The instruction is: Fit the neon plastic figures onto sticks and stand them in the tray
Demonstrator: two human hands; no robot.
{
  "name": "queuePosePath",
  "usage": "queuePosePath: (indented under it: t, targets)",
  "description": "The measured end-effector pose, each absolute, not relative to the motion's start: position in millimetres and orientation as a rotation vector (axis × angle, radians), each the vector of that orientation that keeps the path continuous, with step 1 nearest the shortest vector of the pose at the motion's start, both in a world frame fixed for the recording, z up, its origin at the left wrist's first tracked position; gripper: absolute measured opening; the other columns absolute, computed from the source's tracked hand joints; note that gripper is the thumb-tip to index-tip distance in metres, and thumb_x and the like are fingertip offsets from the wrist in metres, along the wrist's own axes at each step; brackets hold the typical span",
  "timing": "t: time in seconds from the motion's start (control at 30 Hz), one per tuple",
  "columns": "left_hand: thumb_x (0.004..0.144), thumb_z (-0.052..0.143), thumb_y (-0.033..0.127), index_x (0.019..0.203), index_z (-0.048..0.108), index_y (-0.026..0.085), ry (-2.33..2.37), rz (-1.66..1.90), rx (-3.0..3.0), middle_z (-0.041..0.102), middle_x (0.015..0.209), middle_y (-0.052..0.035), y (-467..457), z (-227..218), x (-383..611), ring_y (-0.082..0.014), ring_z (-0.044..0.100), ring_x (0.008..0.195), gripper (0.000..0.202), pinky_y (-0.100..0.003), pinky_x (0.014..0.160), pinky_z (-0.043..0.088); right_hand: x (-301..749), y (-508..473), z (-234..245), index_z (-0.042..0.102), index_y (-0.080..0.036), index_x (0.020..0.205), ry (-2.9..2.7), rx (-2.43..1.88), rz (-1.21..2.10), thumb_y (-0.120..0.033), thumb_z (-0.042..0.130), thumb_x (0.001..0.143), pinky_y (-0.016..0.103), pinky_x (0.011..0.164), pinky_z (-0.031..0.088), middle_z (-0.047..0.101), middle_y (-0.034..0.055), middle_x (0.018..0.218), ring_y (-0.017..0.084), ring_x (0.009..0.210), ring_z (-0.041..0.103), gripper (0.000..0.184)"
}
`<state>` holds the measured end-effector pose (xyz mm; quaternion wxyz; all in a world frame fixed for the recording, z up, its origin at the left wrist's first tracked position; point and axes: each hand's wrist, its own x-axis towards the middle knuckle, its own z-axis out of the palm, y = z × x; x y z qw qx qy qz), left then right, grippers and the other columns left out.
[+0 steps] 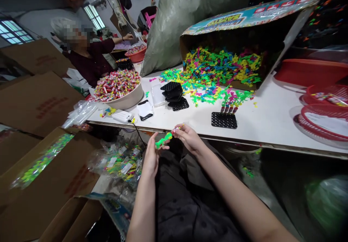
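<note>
My left hand (153, 154) is closed on a bright green plastic toy figure (162, 141), held just in front of the table edge above my lap. To its right, my right hand (189, 137) pinches small red-and-white pieces (175, 129), too small to make out fully, close to the figure's yellow end. On the table beyond my right hand lies a black perforated tray (224, 120), with several dark red tubes (229, 109) lined up behind it. A stack of black trays (173, 94) stands farther left, beside a white-and-black phone (145, 110).
A cardboard box (244, 20) lies on its side, spilling colourful toy figures (217, 68). A white basin (130, 99) holds many small capsules. Red baskets (326, 120) stand at right. Cartons (40, 100) and bagged toys (122, 162) lie left. Another person (89, 62) sits across the table.
</note>
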<state>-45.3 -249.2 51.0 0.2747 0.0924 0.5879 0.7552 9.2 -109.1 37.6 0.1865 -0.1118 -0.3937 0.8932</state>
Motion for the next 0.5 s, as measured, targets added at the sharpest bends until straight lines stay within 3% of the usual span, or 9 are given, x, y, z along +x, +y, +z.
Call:
queuePosePath:
  t: [0.1, 0.2, 0.3, 0.5]
  targets:
    - [0.072, 0.044, 0.059, 0.092, 0.060, 0.013, 1.581, 1.918, 0.297, 0.064, 0.086, -0.0109, -255.1, 60.9, -50.6, -0.0154, 0.060, 0.066, 0.053, -0.025, 0.061, 0.045, 13.9, -105.3, 39.6, 0.059, -0.019, 0.081, -1.135, -0.255, 2.568, -0.031, 0.071, 0.061, 0.026, 0.071, 0.042, 0.061, -0.0004, 0.071, 0.011, 0.069, 0.056, 0.026]
    - [0.071, 0.048, 0.056, 0.076, 0.064, 0.012, 1.578, 1.742, 0.463, 0.064, 0.076, -0.0105, -255.3, 69.8, -50.5, -0.0163, 0.059, 0.066, 0.048, -0.026, 0.064, 0.045, 17.6, -103.8, 39.6, 0.061, -0.019, 0.084, -1.205, -0.169, 2.635, -0.029, 0.070, 0.063, 0.027, 0.073, 0.041, 0.062, 0.0008, 0.075, 0.012, 0.072, 0.056, 0.025]
    - [0.070, 0.052, 0.054, 0.074, 0.065, 0.013, 1.576, 1.571, 0.637, 0.063, 0.075, -0.0104, -250.6, 75.8, -43.9, -0.0183, 0.058, 0.065, 0.044, -0.029, 0.068, 0.043, 20.1, -102.8, 38.7, 0.062, -0.019, 0.086, -1.263, -0.129, 2.646, -0.029, 0.068, 0.066, 0.026, 0.071, 0.041, 0.063, 0.0010, 0.076, 0.012, 0.072, 0.056, 0.023]
    - [0.074, 0.054, 0.037, 0.071, 0.060, 0.015, 1.943, 1.356, 0.834, 0.060, 0.070, -0.0028, -247.6, 66.4, -36.1, -0.0146, 0.053, 0.067, 0.024, -0.024, 0.067, 0.040, 22.0, -101.8, 37.7, 0.062, -0.019, 0.088, -1.457, -0.157, 2.512, -0.027, 0.065, 0.068, 0.024, 0.067, 0.039, 0.063, 0.0014, 0.079, 0.012, 0.072, 0.055, 0.021]
